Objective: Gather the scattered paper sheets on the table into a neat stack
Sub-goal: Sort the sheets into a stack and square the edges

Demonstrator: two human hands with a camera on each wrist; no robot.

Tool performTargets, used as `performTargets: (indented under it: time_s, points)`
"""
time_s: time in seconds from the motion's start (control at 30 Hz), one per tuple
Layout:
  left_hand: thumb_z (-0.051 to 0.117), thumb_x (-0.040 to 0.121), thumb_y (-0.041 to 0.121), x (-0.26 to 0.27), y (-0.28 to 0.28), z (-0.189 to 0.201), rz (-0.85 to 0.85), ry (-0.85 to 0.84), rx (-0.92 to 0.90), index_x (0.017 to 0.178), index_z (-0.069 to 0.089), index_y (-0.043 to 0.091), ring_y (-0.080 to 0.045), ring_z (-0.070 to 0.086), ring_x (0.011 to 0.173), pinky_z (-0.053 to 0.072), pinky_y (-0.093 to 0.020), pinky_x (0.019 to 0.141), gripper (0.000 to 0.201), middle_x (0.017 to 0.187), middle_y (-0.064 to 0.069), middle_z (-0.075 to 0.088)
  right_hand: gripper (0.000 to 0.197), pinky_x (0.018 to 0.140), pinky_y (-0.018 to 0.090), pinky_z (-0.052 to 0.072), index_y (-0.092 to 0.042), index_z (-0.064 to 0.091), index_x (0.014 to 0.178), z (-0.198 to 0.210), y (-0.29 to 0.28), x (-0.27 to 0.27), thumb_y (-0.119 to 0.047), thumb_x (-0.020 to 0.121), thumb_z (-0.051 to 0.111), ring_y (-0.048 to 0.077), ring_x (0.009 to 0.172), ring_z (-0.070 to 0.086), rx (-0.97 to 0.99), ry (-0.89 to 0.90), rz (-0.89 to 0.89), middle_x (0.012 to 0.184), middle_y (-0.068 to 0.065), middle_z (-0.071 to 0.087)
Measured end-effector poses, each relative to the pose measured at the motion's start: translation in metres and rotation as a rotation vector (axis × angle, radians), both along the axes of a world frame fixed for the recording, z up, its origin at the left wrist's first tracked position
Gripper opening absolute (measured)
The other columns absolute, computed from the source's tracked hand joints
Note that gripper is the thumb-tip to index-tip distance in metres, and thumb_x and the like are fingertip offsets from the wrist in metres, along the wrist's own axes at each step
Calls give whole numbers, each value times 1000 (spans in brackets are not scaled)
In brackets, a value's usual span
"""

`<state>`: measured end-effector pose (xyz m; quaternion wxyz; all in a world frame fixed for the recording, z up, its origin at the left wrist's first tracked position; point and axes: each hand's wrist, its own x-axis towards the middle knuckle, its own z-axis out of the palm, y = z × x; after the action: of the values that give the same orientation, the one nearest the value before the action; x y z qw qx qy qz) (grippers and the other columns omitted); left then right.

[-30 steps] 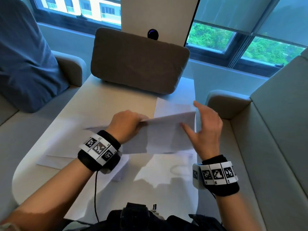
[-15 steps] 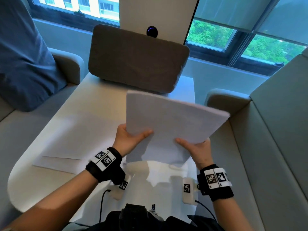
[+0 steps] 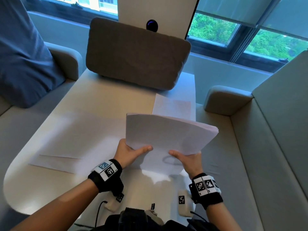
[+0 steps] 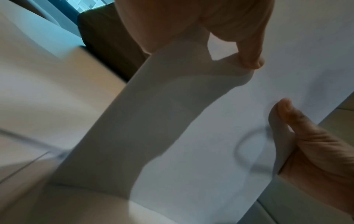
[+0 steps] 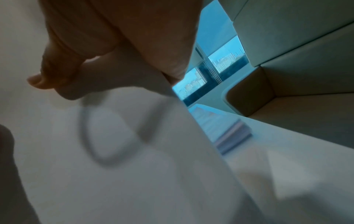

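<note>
Bundle of white sheets [image 3: 168,135] held up off the surface [image 3: 108,104], over its near right part, tilted with the far edge higher; right corner fans so the layered edges show. Left hand [image 3: 127,153] grasps the near left corner, thumb on top, fingers hidden under the paper. Right hand [image 3: 187,160] grasps the near right edge the same way, thumb on top, fingers underneath. So both grips are closed on the bundle, thumbs pointing toward each other, well apart.

Left wrist view: thumb tip [image 4: 250,60] presses the top sheet, right hand's thumb [image 4: 283,115] across from it on the same sheet. A faint grey loop mark [image 4: 247,150] shows on the paper beside that thumb; blurred. Right wrist view shows the same loop [image 5: 107,136], also blurred.

Directly below the bundle one sheet [image 3: 158,167] lies flat on the surface. Left of it, overlapping loose sheets [image 3: 66,147] lie flat near the surface's left edge. One more sheet [image 3: 173,105] lies flat beyond the bundle, by the right edge.

Grey cushion [image 3: 136,55] stands upright at the far end of the surface. Blue pillow [image 3: 21,55] on the left sofa. Beige sofa [image 3: 275,130] to the right. Marker-tagged black bands on both wrists.
</note>
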<state>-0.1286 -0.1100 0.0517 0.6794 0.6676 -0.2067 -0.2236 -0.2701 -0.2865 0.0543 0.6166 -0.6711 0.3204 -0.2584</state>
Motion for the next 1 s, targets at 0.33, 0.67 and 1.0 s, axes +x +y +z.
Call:
performTargets:
  time_s: [0.33,0.67,1.0]
  points:
    - [61,89,42,40,-24,-5,-62,-262,438,100,61,19,-19,56,78,41,-26,59,26,87,-1,62,6,83,42,50,-13,63,93,-33,-23,16,-10,92,58,23,84,61,16,109,-108,92,11,68]
    - [57,93,29,84,-92,-20,-300,-266,675,131,42,7,-29,55,108,46,-37,89,47,125,-13,56,12,70,35,47,-7,63,82,-30,-152,84,-3,89,53,23,77,58,-151,407,-188,79,12,62]
    - [66,84,18,89,-114,-48,-193,-167,671,119,60,11,-23,62,93,45,-26,79,36,106,-8,66,13,50,20,44,-5,67,76,-66,-197,120,-2,85,60,20,73,57,-59,598,-160,80,11,62]
